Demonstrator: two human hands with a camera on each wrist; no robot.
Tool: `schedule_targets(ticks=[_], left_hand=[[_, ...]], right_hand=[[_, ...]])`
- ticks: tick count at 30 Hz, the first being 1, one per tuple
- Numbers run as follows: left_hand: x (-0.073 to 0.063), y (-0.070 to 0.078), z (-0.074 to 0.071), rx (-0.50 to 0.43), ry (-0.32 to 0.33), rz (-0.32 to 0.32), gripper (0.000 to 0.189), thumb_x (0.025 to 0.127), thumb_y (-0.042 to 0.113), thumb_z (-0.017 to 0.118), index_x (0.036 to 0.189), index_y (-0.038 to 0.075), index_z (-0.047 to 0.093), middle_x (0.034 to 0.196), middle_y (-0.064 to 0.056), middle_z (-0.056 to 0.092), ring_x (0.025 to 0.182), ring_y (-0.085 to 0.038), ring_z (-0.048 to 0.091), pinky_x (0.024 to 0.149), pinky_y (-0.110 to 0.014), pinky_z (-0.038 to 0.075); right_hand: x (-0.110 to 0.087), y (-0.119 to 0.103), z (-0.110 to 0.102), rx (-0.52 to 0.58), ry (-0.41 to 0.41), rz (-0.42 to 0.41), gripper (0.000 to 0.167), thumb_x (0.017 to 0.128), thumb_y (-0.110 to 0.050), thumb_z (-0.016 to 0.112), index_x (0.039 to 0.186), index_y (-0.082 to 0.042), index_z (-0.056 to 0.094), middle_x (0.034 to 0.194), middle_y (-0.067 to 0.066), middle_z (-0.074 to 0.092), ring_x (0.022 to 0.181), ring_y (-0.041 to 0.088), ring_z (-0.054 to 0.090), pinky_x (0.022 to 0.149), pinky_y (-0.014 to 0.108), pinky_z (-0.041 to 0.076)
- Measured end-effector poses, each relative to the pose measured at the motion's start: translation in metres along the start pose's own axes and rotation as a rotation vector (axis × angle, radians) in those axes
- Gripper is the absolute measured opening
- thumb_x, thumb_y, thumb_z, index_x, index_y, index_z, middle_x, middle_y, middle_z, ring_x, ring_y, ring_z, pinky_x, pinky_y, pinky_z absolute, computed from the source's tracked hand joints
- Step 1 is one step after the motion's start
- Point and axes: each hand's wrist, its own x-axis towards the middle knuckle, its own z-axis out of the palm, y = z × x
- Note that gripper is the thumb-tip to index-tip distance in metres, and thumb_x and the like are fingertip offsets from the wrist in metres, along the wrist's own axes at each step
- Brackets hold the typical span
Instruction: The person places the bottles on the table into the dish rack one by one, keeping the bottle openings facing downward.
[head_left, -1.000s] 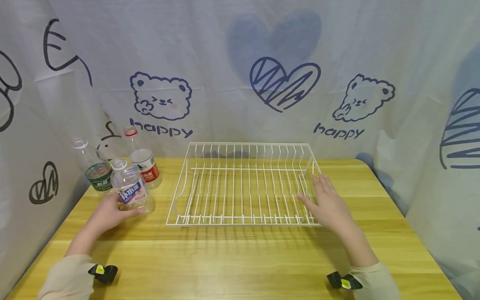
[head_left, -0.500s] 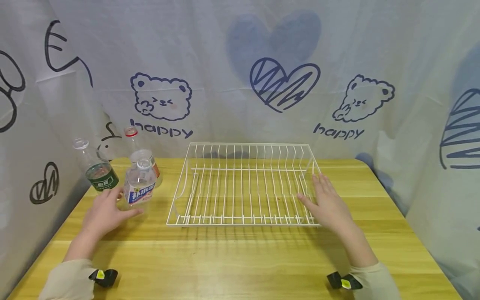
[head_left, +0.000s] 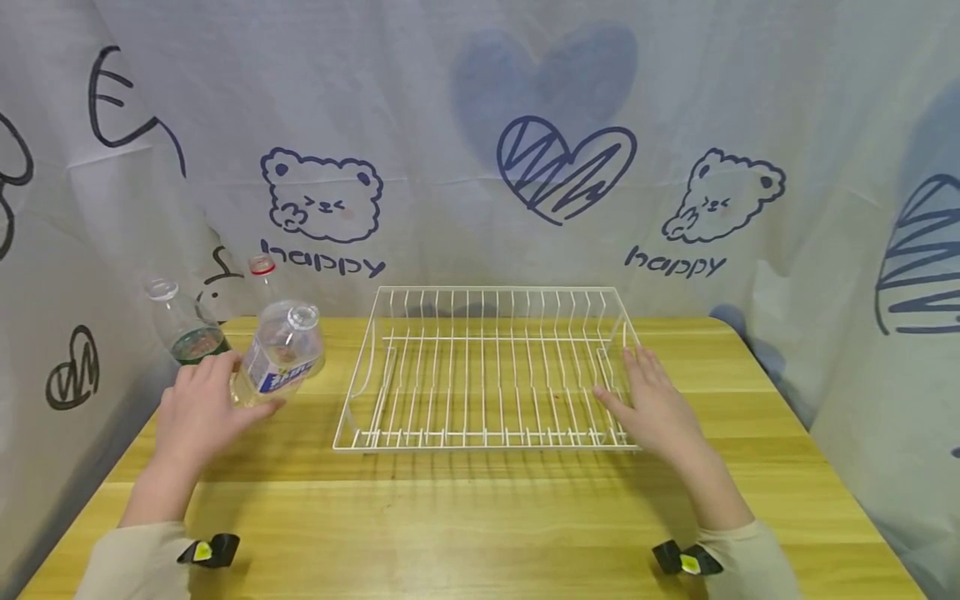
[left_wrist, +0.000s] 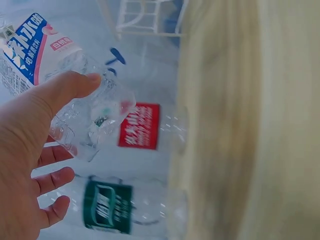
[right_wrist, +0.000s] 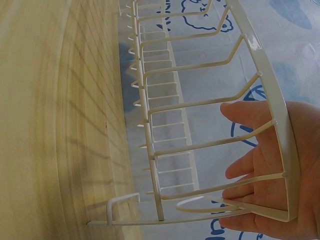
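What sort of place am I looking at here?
Probably a makeshift, curtained-off work booth rather than an ordinary kitchen: printed cloth hangs behind and along both sides of a wood-grain table, which bears a white wire rack.

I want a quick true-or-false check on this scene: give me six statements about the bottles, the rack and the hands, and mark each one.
1. The left hand holds the blue-label bottle. True.
2. The blue-label bottle is upright. False; it is tilted.
3. The right hand is at the right end of the rack. True.
4. A bottle lies in the rack. False; all three are to its left.
5. In the head view, the green-label bottle is left of the red-label bottle. True.
6. The rack is black. False; it is white.
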Motion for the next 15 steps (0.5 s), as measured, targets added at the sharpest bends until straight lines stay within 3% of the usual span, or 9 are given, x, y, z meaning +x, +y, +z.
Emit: schedule_targets(ticks=[6, 15], left_hand=[[0.007, 0.018, -0.013, -0.002, 0.021, 0.007, 0.082, 0.071, 0.052, 0.080, 0.128, 0.002, 0.047, 0.123, -0.022, 0.052, 0.111, -0.046, 0.040, 0.075, -0.058, 0.035], [0.020, 0.049, -0.034, -0.033, 0.126, 0.030, 0.082, 0.071, 0.041, 0.083, 0.131, 0.001, 0.047, 0.127, -0.024, 0.052, 0.111, -0.046, 0.040, 0.081, -0.060, 0.034]], right_hand=[[0.000, -0.001, 0.000, -0.008, 0.005, -0.002, 0.089, 0.098, -0.059, 0.038, 0.153, 0.005, 0.010, 0.160, 0.027, 0.001, 0.149, 0.045, 0.003, 0.119, 0.058, 0.010], [0.000, 0.000, 0.000, -0.014, 0.001, -0.004, 0.089, 0.098, -0.058, 0.040, 0.154, 0.004, 0.008, 0.160, 0.027, 0.001, 0.149, 0.045, 0.003, 0.119, 0.058, 0.010]])
